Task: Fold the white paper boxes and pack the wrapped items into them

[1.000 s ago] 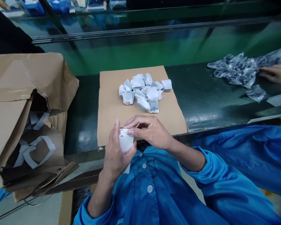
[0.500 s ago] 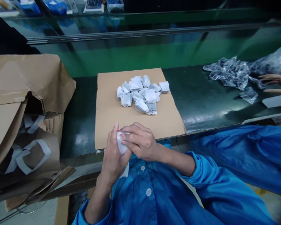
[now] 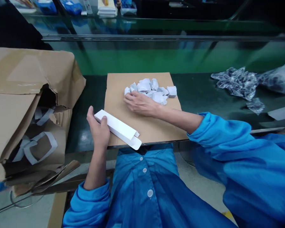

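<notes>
My left hand point(image 3: 99, 128) is closed around a long white carton box point(image 3: 118, 127). The box slants down to the right over the cardboard sheet point(image 3: 116, 88), and its near end stands open with the flaps out. Over the left side of a pile of small white wrapped packets point(image 3: 144, 85) reaches my right hand point(image 3: 141, 104). Its fingers curl down at the front packets; the fingertips are partly hidden, so I cannot make out what they grip.
At the left stands a torn brown carton point(image 3: 35, 69) with white paper strips point(image 3: 41, 147) inside. Crumpled clear plastic bags point(image 3: 239, 84) lie on the dark green bench point(image 3: 199, 110) at the right, near a white box point(image 3: 283, 112). A blue-sleeved person sits close at my right.
My hands have moved apart. The left has turned the white box so its length shows; the right has gone forward to the packets. The co-worker's hand at the right has left view.
</notes>
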A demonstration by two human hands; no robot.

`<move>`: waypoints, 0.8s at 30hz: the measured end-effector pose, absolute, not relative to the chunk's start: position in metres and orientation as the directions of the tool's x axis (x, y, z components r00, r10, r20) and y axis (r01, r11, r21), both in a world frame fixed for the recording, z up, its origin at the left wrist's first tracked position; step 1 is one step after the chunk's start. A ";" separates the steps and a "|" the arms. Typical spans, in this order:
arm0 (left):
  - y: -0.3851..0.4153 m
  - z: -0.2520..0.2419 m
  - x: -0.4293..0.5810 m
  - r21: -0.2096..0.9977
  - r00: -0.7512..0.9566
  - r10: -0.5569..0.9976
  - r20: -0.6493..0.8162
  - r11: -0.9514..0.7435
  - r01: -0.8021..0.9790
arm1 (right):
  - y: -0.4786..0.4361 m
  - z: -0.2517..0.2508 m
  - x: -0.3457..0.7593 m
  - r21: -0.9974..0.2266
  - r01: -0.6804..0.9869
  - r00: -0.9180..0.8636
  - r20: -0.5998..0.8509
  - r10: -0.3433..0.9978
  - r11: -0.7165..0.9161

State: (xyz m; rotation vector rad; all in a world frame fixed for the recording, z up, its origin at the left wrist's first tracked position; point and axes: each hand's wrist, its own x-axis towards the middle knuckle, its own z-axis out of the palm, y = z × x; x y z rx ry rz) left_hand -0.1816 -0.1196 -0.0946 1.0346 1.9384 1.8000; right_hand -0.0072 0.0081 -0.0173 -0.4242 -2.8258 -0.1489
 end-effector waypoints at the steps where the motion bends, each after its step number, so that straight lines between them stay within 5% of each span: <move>1: -0.127 -0.091 -0.184 0.889 -0.625 0.702 0.343 -0.028 0.457 | 0.006 -0.012 0.000 0.034 0.334 -0.898 0.316 0.307 0.942; 4: -0.150 -0.078 -0.192 0.538 -0.104 0.887 0.450 -0.176 0.825 | -0.014 -0.007 0.039 -0.285 0.465 -0.694 0.471 0.545 0.838; 6: -0.158 -0.072 -0.197 0.385 0.258 0.915 0.312 -0.370 0.846 | -0.040 -0.018 0.068 -0.575 0.430 -0.551 0.443 0.707 0.696; 8: -0.156 -0.068 -0.200 0.296 0.443 0.879 0.179 -0.477 0.827 | -0.068 -0.042 0.093 -0.673 0.420 -0.523 0.368 0.768 0.609; 13: -0.128 -0.069 -0.195 0.191 0.402 0.912 0.087 -0.411 0.891 | -0.111 -0.090 0.121 -0.450 0.645 -0.499 0.365 0.786 0.618; 16: -0.119 -0.071 -0.185 0.137 0.305 0.946 0.109 -0.319 0.938 | -0.110 -0.088 0.124 -0.448 0.645 -0.550 0.290 0.784 0.618; 24: -0.131 -0.067 -0.164 0.193 0.451 0.891 0.054 -0.452 0.871 | -0.091 -0.064 0.124 -0.421 0.663 -0.596 0.203 0.777 0.618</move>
